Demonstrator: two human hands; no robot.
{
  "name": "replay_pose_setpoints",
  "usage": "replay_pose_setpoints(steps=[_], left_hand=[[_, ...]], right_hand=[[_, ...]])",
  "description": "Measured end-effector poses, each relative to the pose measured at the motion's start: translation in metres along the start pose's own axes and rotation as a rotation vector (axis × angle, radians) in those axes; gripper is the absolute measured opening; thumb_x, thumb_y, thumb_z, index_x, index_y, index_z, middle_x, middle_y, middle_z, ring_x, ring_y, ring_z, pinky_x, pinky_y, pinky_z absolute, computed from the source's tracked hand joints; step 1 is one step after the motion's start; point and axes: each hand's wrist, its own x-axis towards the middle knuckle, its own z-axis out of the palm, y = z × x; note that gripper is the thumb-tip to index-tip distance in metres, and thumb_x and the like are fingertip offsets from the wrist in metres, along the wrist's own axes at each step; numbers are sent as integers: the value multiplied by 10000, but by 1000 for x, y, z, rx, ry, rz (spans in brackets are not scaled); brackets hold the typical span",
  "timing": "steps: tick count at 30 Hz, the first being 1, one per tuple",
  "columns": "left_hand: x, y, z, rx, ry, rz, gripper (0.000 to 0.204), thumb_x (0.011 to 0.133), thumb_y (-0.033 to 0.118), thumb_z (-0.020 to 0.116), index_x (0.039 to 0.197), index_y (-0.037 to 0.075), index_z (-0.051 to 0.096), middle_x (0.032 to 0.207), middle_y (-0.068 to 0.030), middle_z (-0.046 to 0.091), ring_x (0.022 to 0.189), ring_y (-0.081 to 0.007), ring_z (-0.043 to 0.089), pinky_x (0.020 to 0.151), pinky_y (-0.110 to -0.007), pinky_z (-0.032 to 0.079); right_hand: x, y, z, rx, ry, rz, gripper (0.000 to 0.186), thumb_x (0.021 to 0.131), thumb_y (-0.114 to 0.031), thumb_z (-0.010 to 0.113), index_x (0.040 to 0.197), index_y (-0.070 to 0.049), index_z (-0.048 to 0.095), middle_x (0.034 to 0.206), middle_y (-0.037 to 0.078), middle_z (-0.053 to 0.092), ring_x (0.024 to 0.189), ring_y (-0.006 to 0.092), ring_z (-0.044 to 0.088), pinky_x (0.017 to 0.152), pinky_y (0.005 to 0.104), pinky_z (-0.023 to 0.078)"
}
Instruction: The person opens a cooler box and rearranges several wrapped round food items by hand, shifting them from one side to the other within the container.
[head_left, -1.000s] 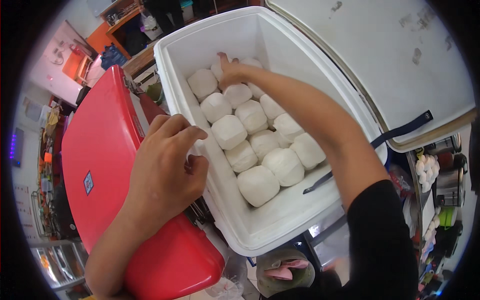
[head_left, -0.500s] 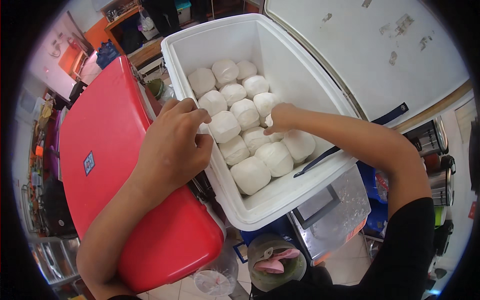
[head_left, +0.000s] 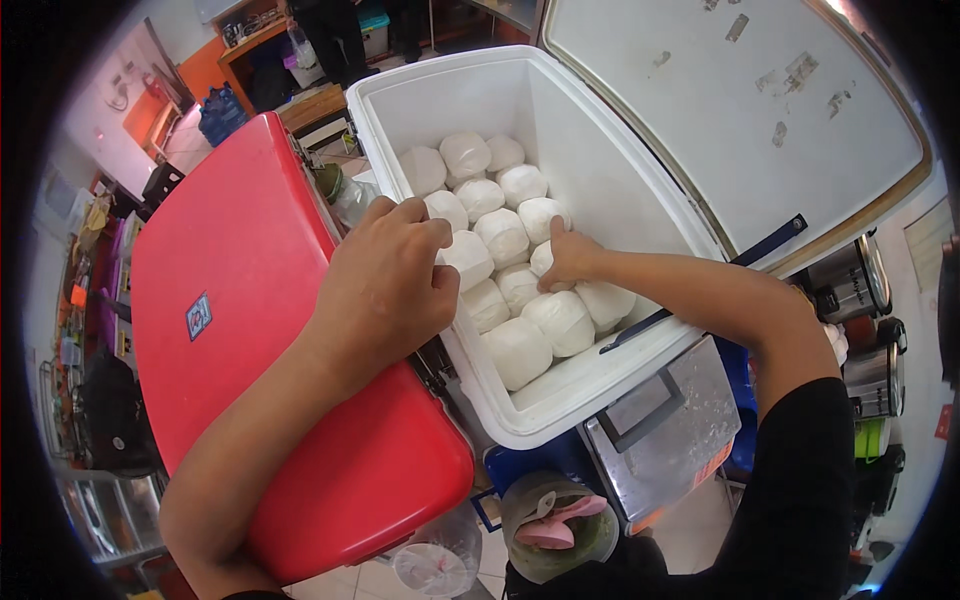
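Note:
An open white cooler box (head_left: 545, 403) holds several rounded, squarish white bundles (head_left: 505, 235), packed in layers. My left hand (head_left: 385, 285) has its fingers curled over the cooler's left rim, beside a closed red cooler (head_left: 235, 270). Inside the cooler, toward the right, my right hand (head_left: 570, 258) has thumb and fingers around one white bundle (head_left: 543, 255); its fingertips are partly hidden among the neighbouring bundles.
The cooler's raised lid (head_left: 720, 120) and a dark strap (head_left: 770, 240) are at the right. Below sit a steel case (head_left: 665, 440) and a bucket with pink scoops (head_left: 565, 535). Steel pots (head_left: 855, 285) line the right, water jugs (head_left: 220, 115) the back left. People (head_left: 350, 40) stand behind.
My right hand has come from the back of the cooler to its middle right and now sits around a bundle there. My left hand stays on the rim; the view has shifted slightly.

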Motion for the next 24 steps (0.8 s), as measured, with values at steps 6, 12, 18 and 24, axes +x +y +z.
replay_pose_setpoints(steps=[6,12,18,24], left_hand=[[-4,-4,-2,15,-20,-14,264,735,-16,585,966,-44,710,947,-187,623,1019,-364,582,893,-446,498],[-2,-3,0,37,23,11,265,711,-43,580,947,-36,700,941,-167,623,977,-346,578,857,-426,501],[-2,0,-2,0,-6,-32,290,696,-56,575,956,-32,699,923,-150,614,941,-328,573,793,-411,513],[-1,1,-1,13,1,-28,294,688,-72,574,955,-37,691,912,-152,605,910,-313,582,730,-390,520]], right_hand=[[-21,-47,-46,-317,280,-76,1022,671,-369,886,1435,-44,290,1218,282,601,1089,460,640,887,532,552],[62,-64,-104,-326,540,-74,925,709,-407,875,1407,-76,366,1226,261,610,1193,450,550,1002,523,477],[159,-67,-88,-246,833,-83,842,702,-398,870,1360,-54,472,1240,282,591,1167,454,519,1017,549,444],[164,-56,-92,-142,728,-276,677,745,-350,832,1274,-5,587,1332,301,551,1226,479,503,1039,534,439]])
